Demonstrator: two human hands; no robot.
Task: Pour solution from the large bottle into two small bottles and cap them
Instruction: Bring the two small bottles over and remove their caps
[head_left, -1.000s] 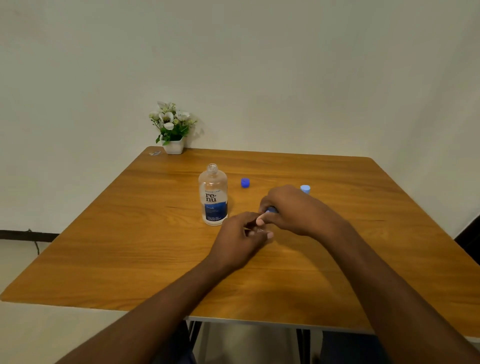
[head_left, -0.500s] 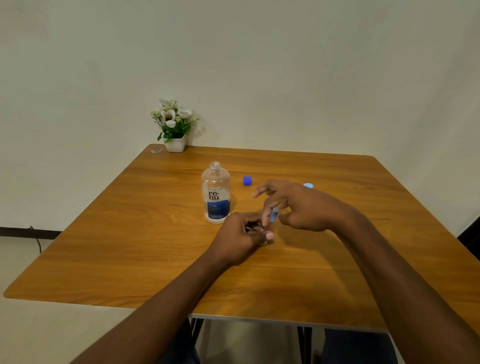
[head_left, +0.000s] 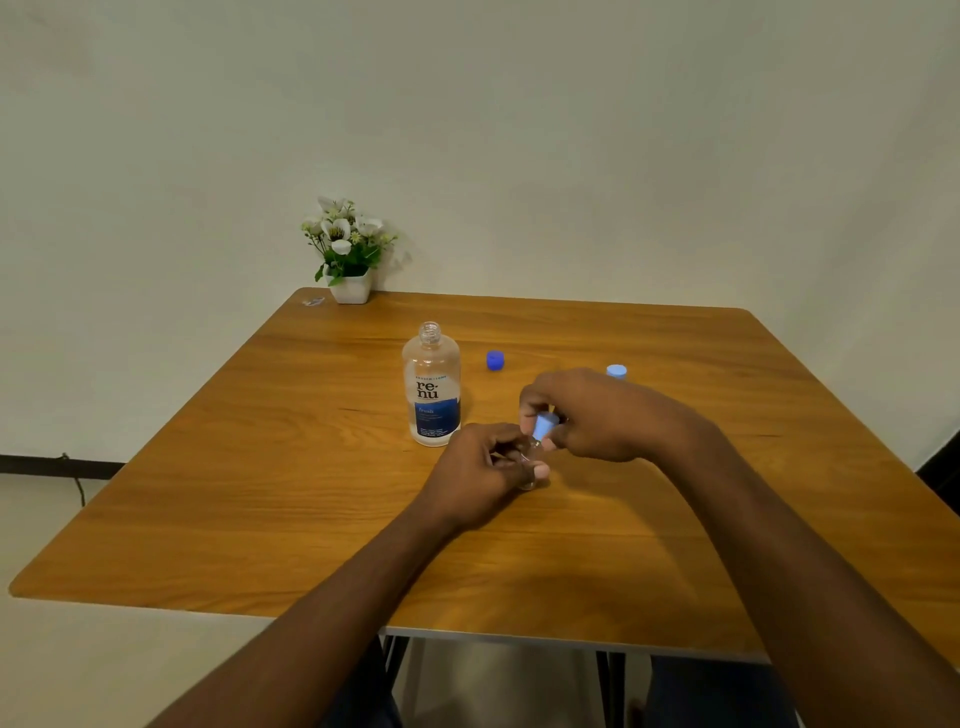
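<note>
The large clear bottle (head_left: 432, 387) with a blue label stands uncapped on the wooden table (head_left: 311, 467). Its dark blue cap (head_left: 495, 360) lies to its right. My left hand (head_left: 485, 470) grips a small clear bottle (head_left: 530, 465) resting on the table. My right hand (head_left: 597, 413) pinches the light blue cap (head_left: 545, 425) on top of that small bottle. Behind my right hand a second light blue cap (head_left: 616, 371) shows; whatever is under it is hidden.
A white pot of white flowers (head_left: 349, 254) stands at the table's far left corner, with a small clear scrap (head_left: 313, 301) beside it. The wall runs close behind the table.
My right hand's fingers, spread half a second ago, have closed again round the light blue cap on the small bottle. My left hand has kept its hold.
</note>
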